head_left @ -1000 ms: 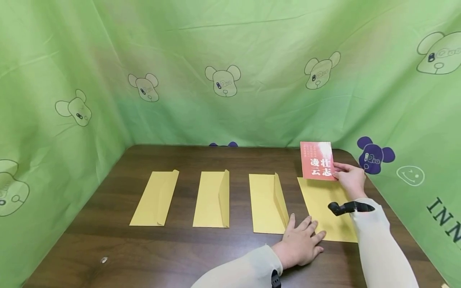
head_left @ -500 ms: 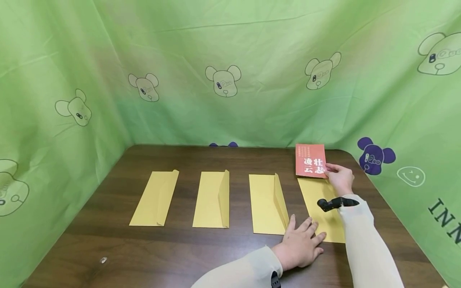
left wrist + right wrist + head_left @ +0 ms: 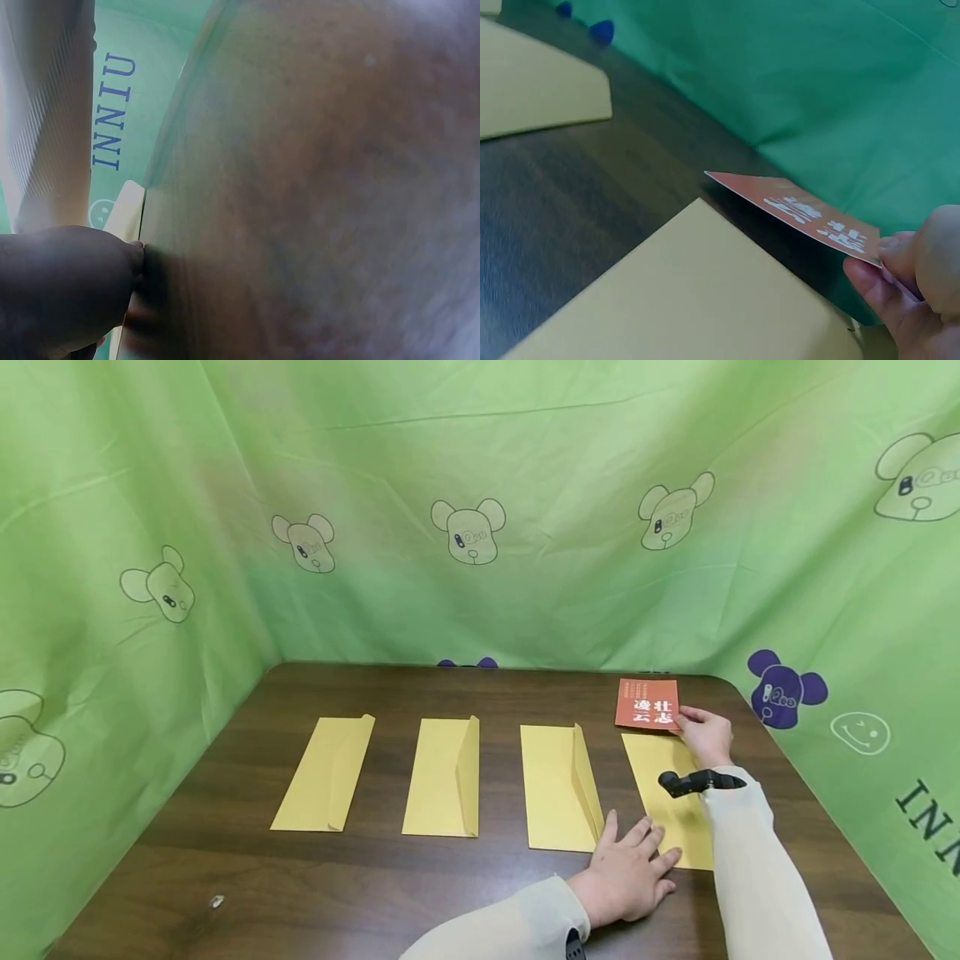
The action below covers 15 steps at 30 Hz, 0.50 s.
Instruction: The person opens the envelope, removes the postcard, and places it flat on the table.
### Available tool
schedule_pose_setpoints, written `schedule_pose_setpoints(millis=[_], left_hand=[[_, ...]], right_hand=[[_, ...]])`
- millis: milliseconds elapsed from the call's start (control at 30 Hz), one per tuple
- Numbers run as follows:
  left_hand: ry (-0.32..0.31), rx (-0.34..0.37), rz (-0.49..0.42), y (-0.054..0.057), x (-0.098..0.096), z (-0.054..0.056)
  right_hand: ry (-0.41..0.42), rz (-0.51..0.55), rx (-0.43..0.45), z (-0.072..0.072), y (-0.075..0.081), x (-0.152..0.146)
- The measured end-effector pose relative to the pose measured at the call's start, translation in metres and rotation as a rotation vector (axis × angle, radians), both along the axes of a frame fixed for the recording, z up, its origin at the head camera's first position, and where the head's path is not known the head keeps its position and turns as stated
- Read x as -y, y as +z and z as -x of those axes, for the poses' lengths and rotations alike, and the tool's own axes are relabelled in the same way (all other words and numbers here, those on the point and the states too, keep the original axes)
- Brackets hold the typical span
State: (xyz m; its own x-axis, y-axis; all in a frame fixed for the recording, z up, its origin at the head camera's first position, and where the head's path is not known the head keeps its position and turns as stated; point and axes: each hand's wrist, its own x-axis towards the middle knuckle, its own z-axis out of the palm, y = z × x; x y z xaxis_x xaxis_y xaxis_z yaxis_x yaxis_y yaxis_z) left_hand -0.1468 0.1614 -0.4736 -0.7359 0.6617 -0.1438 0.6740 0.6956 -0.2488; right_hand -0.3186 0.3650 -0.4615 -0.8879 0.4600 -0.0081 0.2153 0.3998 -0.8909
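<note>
My right hand pinches a red card with white Chinese characters by its near right corner. In the right wrist view the card tilts above the dark table, just past the far edge of a yellow envelope. That rightmost envelope lies partly under my right forearm. My left hand rests flat with fingers spread, its fingertips on the near left edge of this envelope and close to the neighbouring one. The left wrist view shows the hand dark and mostly cut off.
Two more yellow envelopes, one in the middle and one at the left, lie in the same row on the brown wooden table. A small white scrap is at the front left. Green printed cloth encloses the back and sides.
My right hand has moved left with the red card and brought it lower, more level, beyond the rightmost envelope. The left hand stays in place.
</note>
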Motion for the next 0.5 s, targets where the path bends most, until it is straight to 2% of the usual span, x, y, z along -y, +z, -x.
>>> schedule_pose_setpoints(millis=[133,200,367,500], left_hand=[[0.003,0.004,0.002,0.0013,0.0005,0.0003],[0.004,0.007,0.003,0.0016,0.0008,0.0003],[0.009,0.013,0.001,0.0017,0.0007,0.0006],[0.006,0.003,-0.003,0.0011,0.0005,-0.0003]], right_hand=[[0.002,0.241,-0.037,0.0021,0.0028,0.0020],[-0.013,0.292,-0.021,0.0024,0.0044,0.0029],[-0.024,0.302,0.026,0.0030,0.0071,0.0037],[0.016,0.279,0.036,0.0030,0.0073,0.0028]])
